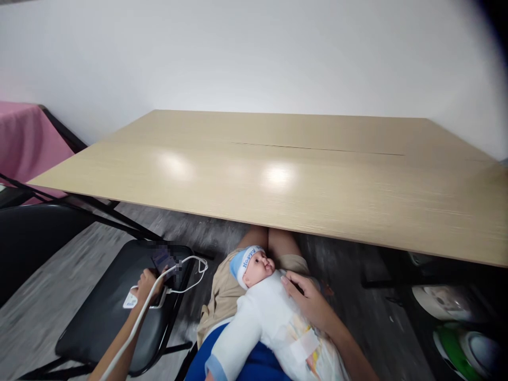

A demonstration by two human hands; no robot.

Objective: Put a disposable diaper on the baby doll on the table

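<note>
A baby doll (273, 312) lies on its back across the person's lap, below the near edge of the bench (278, 174), its head in a blue-and-white cap (243, 260) pointing toward the bench. It wears a white bodysuit, and one sleeved arm reaches down toward the bottom of the view.

The right hand (307, 299) rests flat on the doll's chest and far side, fingers spread and relaxed, steadying it without clamping on it. The left hand (148, 283) is stretched out to the black chair (107, 317) just beside the person's left. Its fingers are curled over a phone (162, 262) that lies on the seat, though the pictures do not show whether they are truly closed on it. A white cable (190, 272) loops from the phone back along the left forearm, and a small white charger or power pack (130, 300) sits on the seat by the wrist.

With attention split between the two sides, the steadying hand probably matters most. The doll would sit safest if the right palm stayed broad over the chest and the thighs stayed level, so it cannot roll toward the knees. The cable seems likely to snag, so the left hand would do well to move gently and keep the loop clear of the doll.
</note>
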